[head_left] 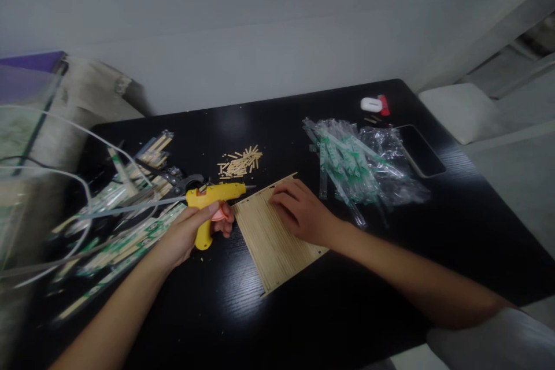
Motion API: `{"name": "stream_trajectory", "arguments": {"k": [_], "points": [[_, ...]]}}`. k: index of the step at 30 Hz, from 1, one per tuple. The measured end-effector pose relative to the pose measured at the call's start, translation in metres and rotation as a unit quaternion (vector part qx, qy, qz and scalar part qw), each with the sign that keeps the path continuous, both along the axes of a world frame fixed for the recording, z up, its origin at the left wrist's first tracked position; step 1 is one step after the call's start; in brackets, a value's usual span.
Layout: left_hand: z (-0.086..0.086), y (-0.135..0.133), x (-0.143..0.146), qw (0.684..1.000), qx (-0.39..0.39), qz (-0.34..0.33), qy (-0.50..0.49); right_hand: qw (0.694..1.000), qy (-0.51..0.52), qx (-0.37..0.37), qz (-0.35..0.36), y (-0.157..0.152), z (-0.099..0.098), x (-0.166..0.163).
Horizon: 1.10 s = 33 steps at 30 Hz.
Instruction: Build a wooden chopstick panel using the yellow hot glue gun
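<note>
My left hand (191, 228) is wrapped around a yellow hot glue gun (221, 191) with an orange-red trigger. Its metal nozzle points right, just above the upper left edge of a flat panel (271, 240). Thin wooden sticks laid side by side, likely chopsticks, form this panel, with crosswise sticks at two opposite edges. On its upper right part rests my right hand (303, 214), fingers curled down against it; the fingertips are partly hidden. A small heap of short cut stick pieces (243, 162) lies beyond the nozzle. A translucent glue stick (134, 207) sticks out behind the gun.
Wrapped chopsticks (125, 243) are spread on the left, with dark-handled cutters (173, 182) among them. White cables (89, 196) cross there. Empty green-printed wrappers (342, 156) pile up on the right, beside a phone (420, 150). A white case (371, 104) sits at the back right of the black table (368, 295).
</note>
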State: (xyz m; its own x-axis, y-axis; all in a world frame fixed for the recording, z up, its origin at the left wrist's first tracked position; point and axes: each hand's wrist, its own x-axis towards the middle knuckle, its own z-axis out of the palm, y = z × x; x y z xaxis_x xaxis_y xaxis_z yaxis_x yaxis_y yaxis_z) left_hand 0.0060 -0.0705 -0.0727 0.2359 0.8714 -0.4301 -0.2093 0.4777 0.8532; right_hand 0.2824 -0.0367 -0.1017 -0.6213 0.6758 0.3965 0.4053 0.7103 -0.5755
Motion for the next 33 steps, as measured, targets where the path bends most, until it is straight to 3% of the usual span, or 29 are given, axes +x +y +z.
{"name": "stream_trajectory", "arguments": {"k": [33], "points": [[-0.0003,-0.0003,0.0012,1.000,0.013,0.007,0.001,1.000,-0.003,-0.005,-0.004,-0.0007,0.0002,0.0003]]}}
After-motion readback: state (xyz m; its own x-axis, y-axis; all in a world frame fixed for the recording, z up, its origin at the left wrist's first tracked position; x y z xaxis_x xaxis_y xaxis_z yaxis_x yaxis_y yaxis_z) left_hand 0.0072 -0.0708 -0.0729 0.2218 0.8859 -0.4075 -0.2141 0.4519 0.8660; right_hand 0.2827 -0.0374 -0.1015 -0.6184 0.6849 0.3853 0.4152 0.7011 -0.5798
